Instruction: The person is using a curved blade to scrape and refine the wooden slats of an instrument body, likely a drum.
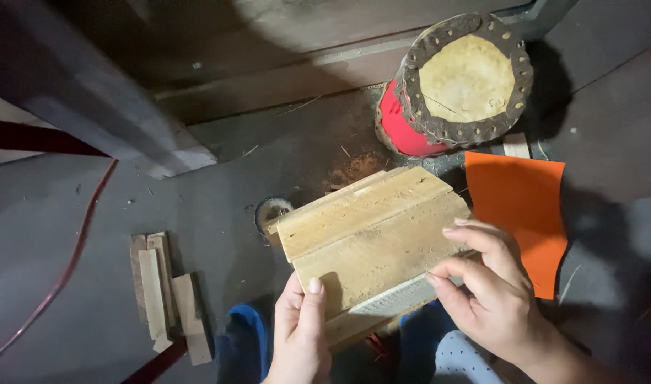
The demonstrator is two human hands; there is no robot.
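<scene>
Both hands on one pale, rough-sawn wooden board panel (372, 238) made of planks joined edge to edge and dotted with small holes. Left hand (299, 331) clamped on the panel's near left corner, thumb flat on the top face, fingers hidden beneath. Right hand (485, 295) at the panel's near right edge, thumb and fingertips pinched against that edge beside a whitish ribbed strip (396, 299) lying along the near side. Panel held tilted, above the lap, far corner raised toward the drum.

Beyond the panel, toward the upper right: round drum with a red body, dark studded leather rim and tan hide skin (467, 78), lying on its side with the skin facing the camera. Nothing to be seen inside it. Just right of the panel, partly behind the right hand: curled orange sheet (521, 213), touching the floor below the drum. At the panel's far left corner: small round disc with a dark rim and pale centre (271, 212), half hidden by the wood; contents cannot be told. Between panel and drum: patch of brownish sawdust (352, 169).

Well left of the panel: loose bundle of short pale wooden slats (165, 295) flat on the dark grey floor (91, 235). Further left: thin red cable (62, 274) curving across the floor. Behind the panel, upper left: heavy dark beam (91, 92), dimly lit. Below the panel: blue cloth (244, 341) over the knees.
</scene>
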